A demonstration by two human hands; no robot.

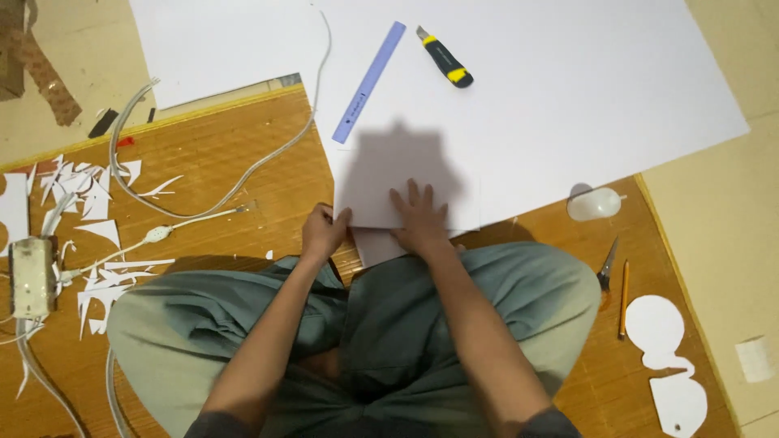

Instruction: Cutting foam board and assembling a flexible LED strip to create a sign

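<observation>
White paper sheet (406, 191) on floor mat (243, 162) before crossed legs, pinned flat under right hand (419, 217) with fingers spread, left hand (323, 231) pinching near edge; utility knife (445, 57), purple ruler (370, 81) lying untouched beyond; fold seemingly half pressed, cutting not yet begun.

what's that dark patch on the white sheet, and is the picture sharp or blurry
Head view: the dark patch on the white sheet is a shadow, cast just beyond the right hand and left hand. Lighting is even, no glare. The image is slightly soft; the ruler and utility knife stay readable.
</observation>
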